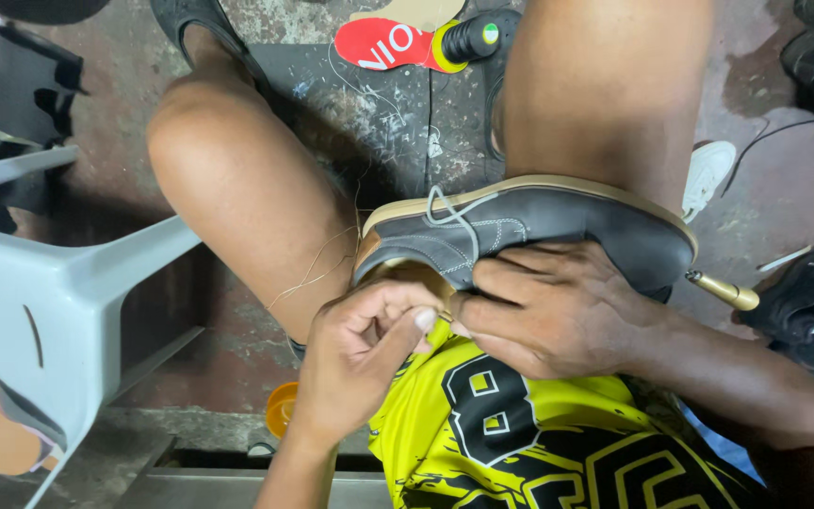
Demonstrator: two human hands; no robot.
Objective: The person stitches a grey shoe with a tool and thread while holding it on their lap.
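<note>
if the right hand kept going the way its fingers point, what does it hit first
The right hand points leftward along the grey shoe; it would likely first meet the left hand, whose thumb already looks to touch its fingertips.

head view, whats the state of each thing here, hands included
grey shoe: on its side across the lap, laces loose
left hand: fingers pinched shut at the shoe's edge; what they pinch is hidden
right hand: pressed on the shoe, holding it
thread: slack, draped over the thigh
brass-tipped tool: sticking out past the shoe's toe
red insole: lying flat on the floor
grey plastic chair: standing beside the person
</note>
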